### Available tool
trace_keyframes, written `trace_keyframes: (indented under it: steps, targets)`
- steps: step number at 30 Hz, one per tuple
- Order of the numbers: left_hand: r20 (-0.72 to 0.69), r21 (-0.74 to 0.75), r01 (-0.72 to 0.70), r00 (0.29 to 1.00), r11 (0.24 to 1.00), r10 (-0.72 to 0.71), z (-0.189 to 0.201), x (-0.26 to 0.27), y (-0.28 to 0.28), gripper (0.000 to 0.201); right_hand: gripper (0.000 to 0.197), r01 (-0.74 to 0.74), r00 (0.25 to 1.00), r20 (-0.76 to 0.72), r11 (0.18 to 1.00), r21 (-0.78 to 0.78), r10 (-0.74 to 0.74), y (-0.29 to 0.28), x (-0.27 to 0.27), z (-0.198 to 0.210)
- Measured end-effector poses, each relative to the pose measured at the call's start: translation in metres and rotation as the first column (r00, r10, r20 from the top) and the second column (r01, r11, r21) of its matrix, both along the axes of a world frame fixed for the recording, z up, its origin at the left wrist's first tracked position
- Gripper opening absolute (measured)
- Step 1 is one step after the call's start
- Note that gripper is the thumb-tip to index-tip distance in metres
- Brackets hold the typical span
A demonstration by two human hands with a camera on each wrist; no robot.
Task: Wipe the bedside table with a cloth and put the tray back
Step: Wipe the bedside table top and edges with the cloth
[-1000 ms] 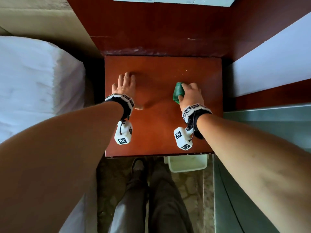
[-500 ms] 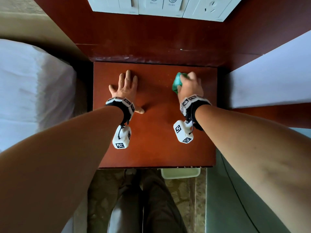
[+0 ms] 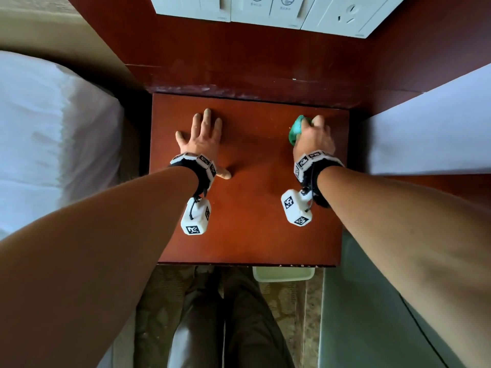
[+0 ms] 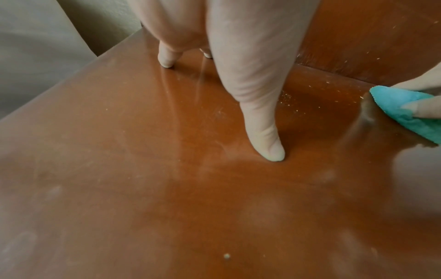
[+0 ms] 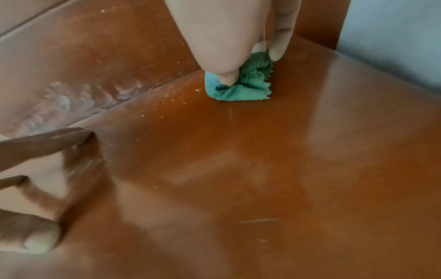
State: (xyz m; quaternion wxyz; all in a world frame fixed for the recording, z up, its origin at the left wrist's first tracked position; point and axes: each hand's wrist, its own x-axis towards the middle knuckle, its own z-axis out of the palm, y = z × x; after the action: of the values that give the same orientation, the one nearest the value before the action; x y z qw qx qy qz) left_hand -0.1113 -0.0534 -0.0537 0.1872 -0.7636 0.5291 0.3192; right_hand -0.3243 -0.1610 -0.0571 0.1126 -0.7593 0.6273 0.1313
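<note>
The red-brown bedside table (image 3: 249, 224) fills the middle of the head view. My right hand (image 3: 313, 136) grips a bunched green cloth (image 3: 295, 130) and presses it onto the tabletop near the back right corner; the right wrist view shows the cloth (image 5: 241, 86) pinched under thumb and fingers. My left hand (image 3: 202, 134) lies flat on the left part of the top with fingers straight and thumb (image 4: 267, 147) spread. The cloth (image 4: 405, 111) shows at the right edge of the left wrist view. A pale tray (image 3: 283, 273) sits on the floor below the table's front edge.
A white bed (image 3: 47, 144) lies to the left and a white panel (image 3: 435, 128) to the right. The wooden back panel (image 3: 252, 62) carries switches and a socket (image 3: 345, 18). Small crumbs (image 5: 171, 98) dot the top near the back edge. My legs (image 3: 228, 328) stand in front.
My right hand has slid the cloth from mid-table toward the back right corner. The left hand has stayed flat in the same spot. The head view has tilted up, showing the switches.
</note>
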Motion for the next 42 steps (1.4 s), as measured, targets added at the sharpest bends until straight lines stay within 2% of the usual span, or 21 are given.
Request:
trace_keyframes:
  steps: [2, 6, 9, 10, 14, 20, 25, 28, 31, 33, 37, 40, 42]
  targets:
    - [0.0, 0.006, -0.004, 1.0, 1.0, 0.004, 0.001, 0.0, -0.001, 0.148, 0.053, -0.019, 0.998, 0.055, 1.0, 0.003, 0.019, 0.009, 0.025, -0.002]
    - [0.005, -0.004, -0.003, 1.0, 1.0, 0.003, 0.001, 0.0, -0.001, 0.147, 0.048, -0.235, 0.963, 0.131, 0.972, -0.012, 0.234, 0.033, 0.061, -0.004]
    - [0.008, -0.001, -0.003, 1.0, 1.0, 0.003, 0.001, 0.0, -0.001, 0.148, 0.049, -0.394, 0.915, 0.08, 0.918, -0.037, 0.396, 0.038, 0.046, -0.004]
    - [0.007, 0.001, -0.003, 1.0, 1.0, 0.003, 0.002, 0.0, -0.002, 0.148, 0.051, -0.409, 0.911, 0.057, 0.912, -0.027, 0.409, 0.035, 0.034, -0.004]
    - [0.006, 0.014, -0.004, 1.0, 1.0, 0.004, 0.001, 0.001, -0.001, 0.149, 0.053, -0.23, 0.972, 0.028, 0.971, -0.059, 0.232, 0.018, -0.01, -0.005]
    - [-0.002, 0.008, -0.006, 1.0, 1.0, 0.006, 0.001, 0.0, -0.001, 0.148, 0.046, -0.017, 0.996, 0.082, 0.998, -0.068, 0.022, 0.016, 0.008, -0.008]
    - [0.005, 0.007, -0.004, 1.0, 1.0, 0.003, 0.001, 0.0, -0.002, 0.148, 0.037, -0.099, 0.995, -0.019, 0.992, -0.08, 0.097, 0.038, -0.004, -0.009]
    - [0.003, 0.012, -0.001, 1.0, 1.0, 0.001, -0.003, 0.002, -0.001, 0.148, 0.026, -0.067, 0.998, -0.006, 0.992, -0.109, 0.066, 0.017, -0.001, -0.007]
    - [0.02, -0.008, 0.01, 1.0, 1.0, -0.01, -0.004, 0.002, 0.001, 0.148, 0.032, 0.0, 0.999, -0.035, 0.998, -0.06, -0.002, -0.006, 0.012, -0.005]
    - [0.02, -0.017, 0.011, 1.0, 1.0, -0.01, -0.002, 0.001, 0.0, 0.149, 0.036, -0.01, 0.998, -0.062, 1.0, -0.027, 0.008, 0.0, 0.015, -0.002]
    - [0.016, 0.0, 0.006, 1.0, 1.0, -0.006, 0.0, 0.001, -0.002, 0.15, 0.028, -0.136, 0.984, -0.113, 0.991, -0.012, 0.134, 0.019, 0.004, 0.0]
    - [0.011, 0.007, 0.006, 1.0, 1.0, -0.006, -0.001, 0.002, 0.0, 0.15, 0.02, -0.132, 0.983, -0.129, 0.991, -0.008, 0.13, -0.011, 0.006, 0.004]
    - [0.008, -0.006, 0.009, 1.0, 1.0, -0.009, -0.002, 0.003, 0.001, 0.149, 0.021, -0.118, 0.982, -0.15, 0.993, -0.017, 0.114, -0.021, 0.013, 0.003]
